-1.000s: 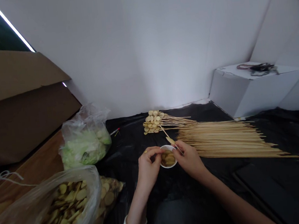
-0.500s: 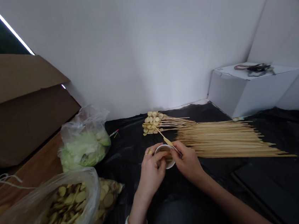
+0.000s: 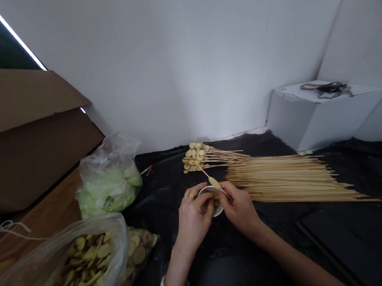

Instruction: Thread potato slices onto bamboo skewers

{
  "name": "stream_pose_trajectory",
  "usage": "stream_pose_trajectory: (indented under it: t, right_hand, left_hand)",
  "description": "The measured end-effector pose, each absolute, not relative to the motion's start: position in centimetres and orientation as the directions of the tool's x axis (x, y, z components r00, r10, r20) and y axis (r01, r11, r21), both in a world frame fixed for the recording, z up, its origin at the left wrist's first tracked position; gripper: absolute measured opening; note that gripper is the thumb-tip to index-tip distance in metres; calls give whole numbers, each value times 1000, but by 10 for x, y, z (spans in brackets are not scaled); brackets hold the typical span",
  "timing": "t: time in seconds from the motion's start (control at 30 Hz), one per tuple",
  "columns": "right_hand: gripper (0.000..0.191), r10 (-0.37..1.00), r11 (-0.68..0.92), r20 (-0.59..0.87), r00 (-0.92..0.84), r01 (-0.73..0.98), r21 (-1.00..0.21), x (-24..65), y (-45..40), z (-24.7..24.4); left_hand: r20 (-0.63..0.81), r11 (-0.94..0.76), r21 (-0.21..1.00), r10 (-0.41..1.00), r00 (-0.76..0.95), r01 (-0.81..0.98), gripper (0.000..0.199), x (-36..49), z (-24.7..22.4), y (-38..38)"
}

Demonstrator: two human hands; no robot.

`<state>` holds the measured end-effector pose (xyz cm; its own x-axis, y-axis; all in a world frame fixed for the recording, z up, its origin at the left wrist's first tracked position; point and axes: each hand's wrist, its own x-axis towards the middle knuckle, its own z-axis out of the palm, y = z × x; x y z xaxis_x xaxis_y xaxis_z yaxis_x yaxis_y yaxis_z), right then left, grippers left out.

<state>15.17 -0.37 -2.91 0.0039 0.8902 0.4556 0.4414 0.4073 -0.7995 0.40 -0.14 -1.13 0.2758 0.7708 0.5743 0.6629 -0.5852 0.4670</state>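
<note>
My right hand (image 3: 242, 206) pinches a wooden skewer (image 3: 203, 170) near its lower end. One pale potato slice (image 3: 215, 183), seen nearly edge-on, is threaded on it just beyond my fingertips. Beneath both hands is a small white cup (image 3: 218, 211); its contents are mostly hidden. My left hand (image 3: 195, 217) curls around the cup's left side, with thumb and forefinger bent in over the rim. Whether those two fingertips hold anything cannot be seen. Past the skewer's far end lies a pile of skewered potato slices (image 3: 195, 154).
Many bare skewers (image 3: 290, 178) lie on black plastic sheeting (image 3: 168, 182) to the right. At left are an open bag of potato slices (image 3: 83, 259), another bag of slices (image 3: 139, 248) and a bag of leafy greens (image 3: 110, 188). A white box (image 3: 310, 112) stands at back right.
The skewer and its potato slice have tilted slightly to the left. Both hands keep nearly the same place over the cup, and the view has shifted a little.
</note>
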Motion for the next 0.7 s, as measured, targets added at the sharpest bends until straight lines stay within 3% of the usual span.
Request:
stream_pose_trajectory:
  t: [0.2,0.4,0.53,0.7]
  right_hand:
    - [20,869,445,494,-24,474,-759,149,-4,-33]
    - [19,902,397,432,-21,437,-807,150,-5,-29]
    - [17,934,323,356,0,422,-847,153,-3,-27]
    - [16,973,215,229,-13,403,-890,157,2,-29]
  left_hand:
    - [555,-558,421,782,284,715,16,4,-13,0]
    - [547,-562,431,785,291,706,12,3,-11,-2]
    - [535,-547,505,806,255,668,9,4,-7,-4]
    - [494,-468,683,861,117,561,8,3,-3,-3]
